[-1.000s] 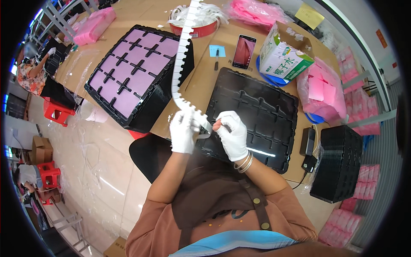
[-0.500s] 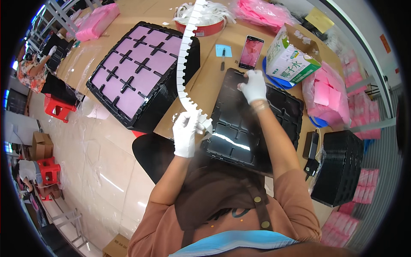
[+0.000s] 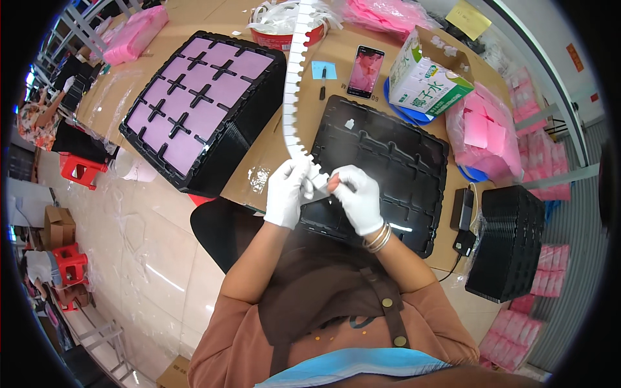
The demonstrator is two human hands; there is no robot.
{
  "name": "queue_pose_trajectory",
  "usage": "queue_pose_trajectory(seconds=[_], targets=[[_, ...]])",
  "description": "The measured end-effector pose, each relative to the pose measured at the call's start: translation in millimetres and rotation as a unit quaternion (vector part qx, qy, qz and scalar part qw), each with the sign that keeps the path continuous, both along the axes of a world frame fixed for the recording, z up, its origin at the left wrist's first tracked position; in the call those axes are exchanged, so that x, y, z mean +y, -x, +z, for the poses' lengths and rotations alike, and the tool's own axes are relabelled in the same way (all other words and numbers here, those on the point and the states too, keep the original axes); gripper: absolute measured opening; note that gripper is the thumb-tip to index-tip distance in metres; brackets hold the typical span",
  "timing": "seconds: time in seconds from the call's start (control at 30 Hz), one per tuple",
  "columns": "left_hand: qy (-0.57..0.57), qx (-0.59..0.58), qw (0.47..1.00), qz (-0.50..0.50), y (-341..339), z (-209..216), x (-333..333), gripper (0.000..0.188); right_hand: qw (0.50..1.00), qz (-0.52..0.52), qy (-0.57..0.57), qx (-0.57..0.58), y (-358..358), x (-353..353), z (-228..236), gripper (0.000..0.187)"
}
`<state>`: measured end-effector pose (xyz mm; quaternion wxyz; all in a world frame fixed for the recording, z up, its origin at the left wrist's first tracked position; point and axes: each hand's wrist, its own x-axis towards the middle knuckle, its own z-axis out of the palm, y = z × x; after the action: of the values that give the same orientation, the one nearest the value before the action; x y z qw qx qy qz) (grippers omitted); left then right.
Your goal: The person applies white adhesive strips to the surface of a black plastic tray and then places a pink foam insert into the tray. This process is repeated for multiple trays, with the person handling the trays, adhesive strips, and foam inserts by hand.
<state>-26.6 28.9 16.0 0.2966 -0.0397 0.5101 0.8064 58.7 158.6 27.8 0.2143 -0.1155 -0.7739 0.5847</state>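
A long white strip (image 3: 292, 97) with a notched edge hangs down from the top of the view. In its white glove, my left hand (image 3: 284, 193) is closed on the lower end of this strip. My right hand (image 3: 359, 199), gloved with a bare fingertip showing, is pinched at the strip's loose end beside the left. Under both hands lies a black plastic tray (image 3: 388, 161) with raised ridges. One small white piece (image 3: 350, 123) rests on its far left part.
To the left stands a stack of black trays (image 3: 249, 123) topped with pink sheets. Behind the tray are a phone (image 3: 366, 71), a black pen (image 3: 323, 84), a red tub (image 3: 275, 40) of white strips and a carton (image 3: 430, 81). More black trays (image 3: 504, 246) are stacked at right.
My right hand has come back from the tray's far part to the strip's end beside my left hand. A small white piece now shows on the tray where it was.
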Motion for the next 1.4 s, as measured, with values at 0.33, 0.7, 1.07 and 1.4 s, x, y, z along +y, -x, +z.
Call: queue_pose_trajectory(seconds=[0.33,0.7,1.07,1.4], targets=[[0.067,0.136,0.982,0.116,-0.3,-0.3,-24.2,0.015,0.923,0.095,-0.292,-0.234,-0.7,6.0,-24.9,0.008],[0.021,0.101,0.993,0.064,-26.0,8.4,-7.8,0.016,0.956,0.089,0.252,-0.121,9.7,-2.4,-6.1,0.009],[-0.013,0.032,0.999,0.036,-17.0,24.7,38.3,0.020,0.993,-0.098,-0.035,0.047,-27.9,56.9,36.5,0.007],[0.033,0.111,0.993,0.024,1.3,23.9,26.7,0.019,0.890,-0.210,-0.223,-0.338,-37.1,274.2,-42.7,0.015]])
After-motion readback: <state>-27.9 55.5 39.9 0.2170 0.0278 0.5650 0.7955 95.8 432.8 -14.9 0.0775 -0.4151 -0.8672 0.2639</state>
